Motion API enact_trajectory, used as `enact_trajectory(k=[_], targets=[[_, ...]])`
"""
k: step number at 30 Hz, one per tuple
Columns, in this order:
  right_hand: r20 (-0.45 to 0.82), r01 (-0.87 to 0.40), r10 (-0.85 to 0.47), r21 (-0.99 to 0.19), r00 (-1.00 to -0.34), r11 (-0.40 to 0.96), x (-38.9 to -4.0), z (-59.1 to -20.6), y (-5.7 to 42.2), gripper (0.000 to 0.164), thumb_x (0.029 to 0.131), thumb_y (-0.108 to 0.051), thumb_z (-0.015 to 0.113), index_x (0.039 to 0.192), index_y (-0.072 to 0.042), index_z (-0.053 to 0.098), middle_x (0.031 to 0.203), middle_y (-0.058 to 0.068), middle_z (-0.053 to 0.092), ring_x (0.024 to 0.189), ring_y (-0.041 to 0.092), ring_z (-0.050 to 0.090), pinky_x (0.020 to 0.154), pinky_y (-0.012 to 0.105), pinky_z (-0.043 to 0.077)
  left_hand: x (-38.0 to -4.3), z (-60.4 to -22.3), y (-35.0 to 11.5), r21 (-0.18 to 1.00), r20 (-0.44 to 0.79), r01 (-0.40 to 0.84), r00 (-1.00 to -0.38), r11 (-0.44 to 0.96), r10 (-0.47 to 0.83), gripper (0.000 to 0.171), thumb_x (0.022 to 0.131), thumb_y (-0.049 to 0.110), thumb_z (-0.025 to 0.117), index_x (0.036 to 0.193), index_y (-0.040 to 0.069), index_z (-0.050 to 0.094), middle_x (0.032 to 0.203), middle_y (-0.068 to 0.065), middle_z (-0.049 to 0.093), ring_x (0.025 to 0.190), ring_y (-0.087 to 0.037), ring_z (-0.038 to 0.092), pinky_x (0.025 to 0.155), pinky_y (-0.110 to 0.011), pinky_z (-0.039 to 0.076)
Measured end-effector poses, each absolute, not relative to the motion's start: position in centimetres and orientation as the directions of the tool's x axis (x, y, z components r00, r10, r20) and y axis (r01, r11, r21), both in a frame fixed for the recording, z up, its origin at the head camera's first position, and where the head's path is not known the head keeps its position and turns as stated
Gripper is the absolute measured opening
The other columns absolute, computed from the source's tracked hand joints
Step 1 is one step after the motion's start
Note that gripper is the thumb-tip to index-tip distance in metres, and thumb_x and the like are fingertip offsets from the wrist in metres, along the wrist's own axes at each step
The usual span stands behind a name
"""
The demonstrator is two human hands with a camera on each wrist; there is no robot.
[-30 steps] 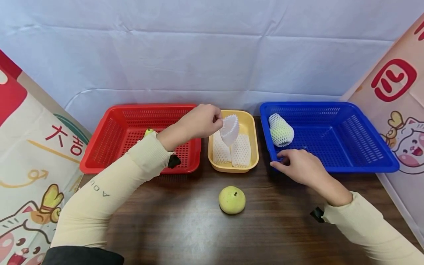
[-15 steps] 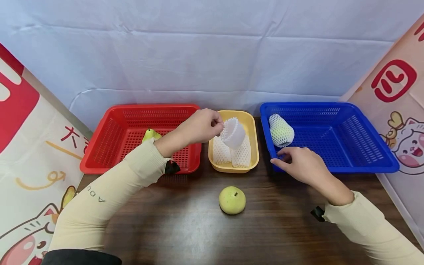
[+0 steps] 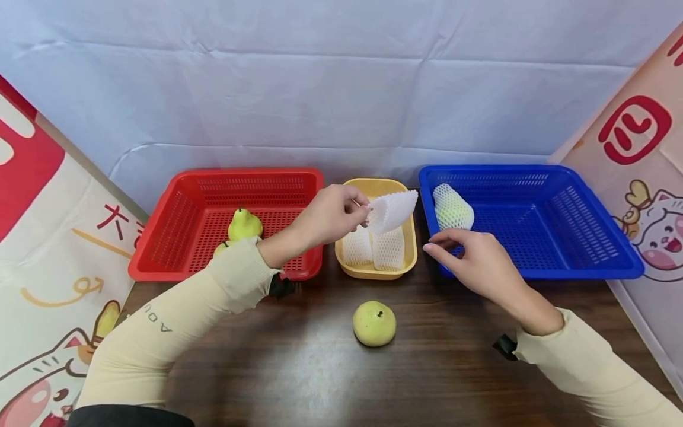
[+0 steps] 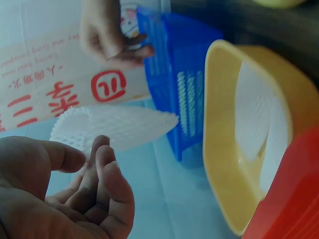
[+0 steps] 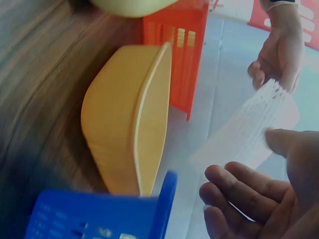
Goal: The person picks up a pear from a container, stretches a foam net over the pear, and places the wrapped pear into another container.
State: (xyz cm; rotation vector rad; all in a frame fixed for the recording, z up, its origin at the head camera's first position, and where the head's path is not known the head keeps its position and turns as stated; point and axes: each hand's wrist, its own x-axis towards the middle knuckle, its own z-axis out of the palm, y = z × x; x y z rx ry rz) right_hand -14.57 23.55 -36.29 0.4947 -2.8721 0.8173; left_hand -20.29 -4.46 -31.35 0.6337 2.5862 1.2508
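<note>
My left hand (image 3: 333, 216) pinches a white foam fruit net (image 3: 393, 212) by one end, over the yellow tray (image 3: 376, 274). In the left wrist view the foam net (image 4: 114, 127) extends away from thumb and fingertips. Two more foam nets (image 3: 388, 246) lie flat in that tray. My right hand (image 3: 477, 261) holds nothing; its fingers are loosely bent near the blue basket's front left corner, apart from the net. On the table, a round yellow-green pear (image 3: 374, 324) sits in front of the tray.
At left stands a red basket (image 3: 240, 173) with pears (image 3: 245, 225) in it, partly behind my left sleeve. The blue basket (image 3: 555, 274) at right holds one pear in a foam net (image 3: 452, 210). A pale cloth (image 3: 320, 89) hangs behind.
My left hand has moved a little right and toward me, and the foam net has swung from hanging down to pointing right. My right hand has shifted slightly left, off the blue basket's edge.
</note>
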Motion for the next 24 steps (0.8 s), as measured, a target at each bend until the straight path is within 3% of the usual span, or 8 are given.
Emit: enact_trajectory(k=[12,24], targets=[[0.192,-0.389,-0.340,-0.520,-0.921,0.760,-14.3,-35.7,21.2,0.030,0.094,-0.041,0.074,0.108,-0.014,0.075,0.089,-0.006,0.075,0.069,0.007,0.063,0.061,0.031,0.049,-18.3,-33.3,-2.7,0.820,0.056,0.321,-0.869,0.473,0.492,0.011,0.095,0.008,0.065,0.103,0.003,0.071,0.086,-0.005,0.075,0.071,-0.011,0.067,0.065,-0.022,0.052],[0.202,-0.366,-0.305,-0.506,-0.931,0.781,-14.6,-35.8,20.7,0.033,0.092,-0.046,0.074,0.100,-0.014,0.074,0.084,-0.007,0.074,0.063,0.005,0.061,0.054,0.029,0.046,-17.8,-33.8,-2.4,0.798,0.148,0.410,-0.844,0.442,0.515,0.008,0.093,0.007,0.070,0.100,0.003,0.073,0.091,-0.005,0.075,0.082,-0.009,0.068,0.076,-0.018,0.053]])
